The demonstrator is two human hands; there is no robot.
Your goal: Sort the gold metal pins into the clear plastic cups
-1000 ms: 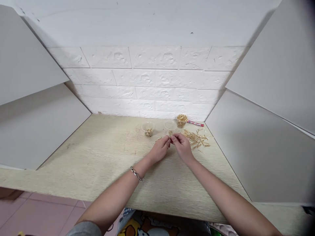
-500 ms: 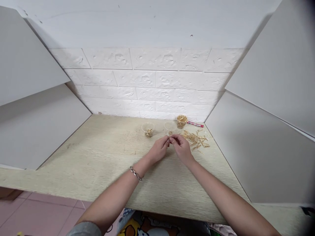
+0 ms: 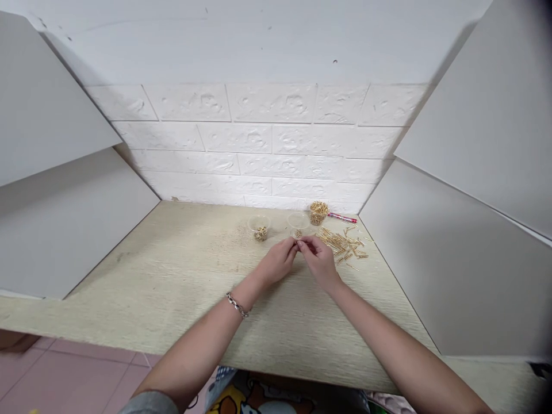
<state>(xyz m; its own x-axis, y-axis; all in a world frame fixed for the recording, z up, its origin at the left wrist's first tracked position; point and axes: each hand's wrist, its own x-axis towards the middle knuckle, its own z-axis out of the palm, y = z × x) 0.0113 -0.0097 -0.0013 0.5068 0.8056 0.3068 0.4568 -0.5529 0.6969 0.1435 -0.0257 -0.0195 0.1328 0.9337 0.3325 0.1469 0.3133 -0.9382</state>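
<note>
My left hand (image 3: 278, 261) and my right hand (image 3: 319, 263) meet at the fingertips above the table. Both are closed in a pinch, and whatever is between the fingers is too small and hidden to make out. Just beyond them stands a clear cup (image 3: 298, 221) with a few small gold pieces at its bottom. Another clear cup (image 3: 259, 225), left of it, holds more small gold pieces. Loose gold pins (image 3: 340, 242) lie scattered to the right of my right hand. Behind these pins is a cup heaped with gold pins (image 3: 318, 213).
A red pen-like stick (image 3: 342, 218) lies by the wall, right of the full cup. Tiny bits (image 3: 236, 241) are spread on the pale wooden table (image 3: 172, 276) at the left. White panels (image 3: 77, 224) flank both sides, and a white brick-patterned wall (image 3: 250, 138) closes the back.
</note>
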